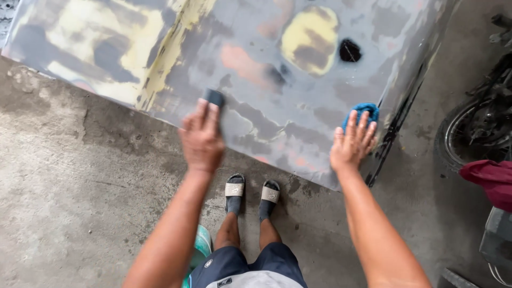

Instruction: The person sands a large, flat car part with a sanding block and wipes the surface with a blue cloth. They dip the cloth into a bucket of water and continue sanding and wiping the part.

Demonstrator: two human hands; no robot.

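Both forearms reach out from the bottom of the view toward a large car body panel (298, 90), grey with yellow and pink patches of filler and primer, which stands over the concrete floor (64, 213) in front of the person's sandalled feet (250, 194).

At the near edge of the panel, toward its left part, the left hand (201, 140) lies palm down with its fingers stretched forward and pressed on a small dark sanding block (214, 97). That block pokes out just past the fingertips, farther up the panel. I judge its long side to run roughly across the fingers, though most of it is covered.

Near the panel's right edge, the right hand (352, 145) rests with fingers spread flat on a blue cloth (362, 113); the cloth bunches just beyond the fingertips. Neither hand curls into a fist.

The block belongs to the left hand; the right is well apart from it across the panel. Right of the panel stand a motorcycle wheel (474, 133) and a red cloth (490, 178).
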